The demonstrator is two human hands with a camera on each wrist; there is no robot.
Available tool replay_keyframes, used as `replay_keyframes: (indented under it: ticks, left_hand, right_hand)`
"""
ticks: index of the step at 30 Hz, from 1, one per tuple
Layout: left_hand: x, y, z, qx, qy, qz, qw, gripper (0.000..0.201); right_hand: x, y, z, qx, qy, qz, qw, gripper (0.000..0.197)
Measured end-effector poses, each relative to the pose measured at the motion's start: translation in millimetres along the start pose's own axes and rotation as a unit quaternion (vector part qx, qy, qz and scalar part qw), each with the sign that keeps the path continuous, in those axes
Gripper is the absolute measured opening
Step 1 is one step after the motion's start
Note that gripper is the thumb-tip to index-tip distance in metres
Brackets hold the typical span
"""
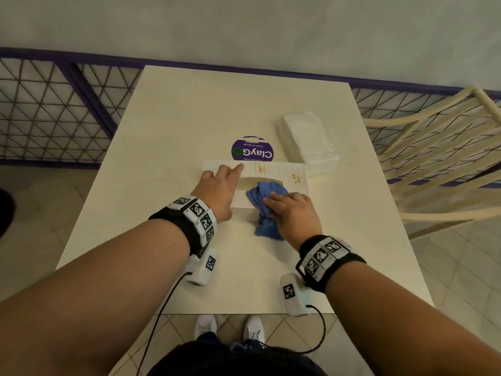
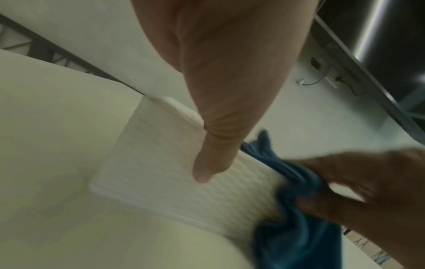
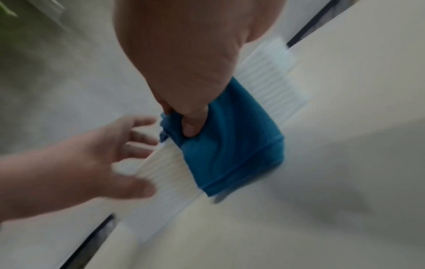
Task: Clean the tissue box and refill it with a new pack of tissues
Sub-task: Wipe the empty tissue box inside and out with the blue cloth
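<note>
the right hand (image 1: 291, 213) is bunched around a blue cloth (image 1: 264, 204), with the thumb and fingers curled into the folds, and it pushes the cloth down on the top of the tissue box (image 1: 282, 173). part of the cloth hangs over the near side of the box and rests on the table (image 1: 189, 109). in the right wrist view the thumb digs into the blue cloth (image 3: 232, 142), and that picture is blurry. the left hand (image 1: 219, 189) lies on the left end of the box with its fingers spread out and mostly straight, holding nothing, just pressing on the top. in the left wrist view its thumb (image 2: 214, 156) lies against the near side wall of the tissue box (image 2: 161, 163). the box is white and long, with a bumpy woven look and small holes in its top. it lies flat near the middle of the table. it has an oval hole in the top, partly covered by the cloth, and you cannot tell what is inside. just behind the box is a round purple sticker (image 1: 252, 150) on the table. to the right and a bit farther back lies a new pack of tissues (image 1: 309, 139) in clear wrap, near the box. a cream chair (image 1: 433, 147) stands beside the table on the right.
</note>
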State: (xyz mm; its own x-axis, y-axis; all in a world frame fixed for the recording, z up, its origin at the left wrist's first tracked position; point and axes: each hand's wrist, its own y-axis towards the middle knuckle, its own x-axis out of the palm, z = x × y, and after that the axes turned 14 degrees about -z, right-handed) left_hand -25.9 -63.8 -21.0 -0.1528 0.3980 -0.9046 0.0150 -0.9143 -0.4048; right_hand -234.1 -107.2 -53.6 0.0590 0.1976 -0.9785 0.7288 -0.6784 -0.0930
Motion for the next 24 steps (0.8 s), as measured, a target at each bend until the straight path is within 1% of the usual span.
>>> replay_keyframes:
  ticks: [2, 4, 5, 8, 10, 11, 13, 15, 17, 18, 19, 21, 22, 23, 24]
  left_hand:
    - [-1, 3, 1, 0.0, 0.005, -0.005, 1.0, 0.104]
    - [-1, 4, 3, -0.005, -0.007, -0.009, 1.0, 0.1]
    - [-2, 4, 5, -0.007, -0.011, -0.007, 1.0, 0.098]
    - [-3, 2, 9, -0.016, -0.017, -0.005, 1.0, 0.089]
    - [-3, 1, 9, -0.027, -0.017, -0.015, 0.999, 0.086]
    - [-3, 0, 9, -0.027, -0.009, -0.016, 0.999, 0.087]
    - [-2, -1, 7, -0.016, 0.011, -0.014, 1.0, 0.089]
    - [-1, -2, 7, -0.015, 0.021, -0.013, 1.0, 0.091]
    - [-3, -3, 9, -0.018, 0.021, -0.019, 0.999, 0.092]
    - [-3, -4, 10, -0.017, 0.018, -0.024, 0.999, 0.092]
    - [-4, -4, 11, -0.014, 0.014, -0.029, 0.999, 0.093]
    - [-6, -3, 11, -0.008, 0.002, -0.034, 0.999, 0.093]
    - [-7, -2, 12, -0.008, -0.005, -0.037, 0.999, 0.09]
    - [-8, -1, 12, -0.008, -0.006, -0.037, 0.999, 0.084]
    - [-9, -1, 14, -0.01, -0.001, -0.037, 0.999, 0.073]
  right_hand:
    - [0, -11, 19, 0.026, 0.025, 0.036, 0.999, 0.029]
    - [4, -5, 13, 0.031, 0.044, 0.063, 0.997, 0.03]
    - [7, 3, 0, 0.018, 0.046, 0.066, 0.997, 0.03]
    - [18, 29, -55, -0.059, 0.056, 0.025, 0.996, 0.031]
    - [20, 39, -68, -0.084, 0.068, 0.018, 0.994, 0.034]
    - [19, 37, -62, -0.09, 0.062, 0.022, 0.994, 0.037]
    - [16, 22, -31, -0.085, 0.034, 0.052, 0.994, 0.039]
    - [13, 1, 14, -0.06, 0.018, 0.088, 0.994, 0.037]
    - [12, -16, 51, -0.029, 0.012, 0.099, 0.995, 0.049]
    - [11, -20, 60, -0.012, 0.012, 0.1, 0.995, 0.051]
    - [10, -20, 61, 0.0, 0.015, 0.102, 0.995, 0.048]
    - [9, -14, 45, 0.005, 0.021, 0.112, 0.994, 0.031]
    - [10, -9, 30, -0.006, 0.024, 0.109, 0.994, 0.026]
    - [10, -1, 12, -0.025, 0.027, 0.102, 0.994, 0.027]
    - [10, 8, -7, -0.045, 0.031, 0.093, 0.994, 0.033]
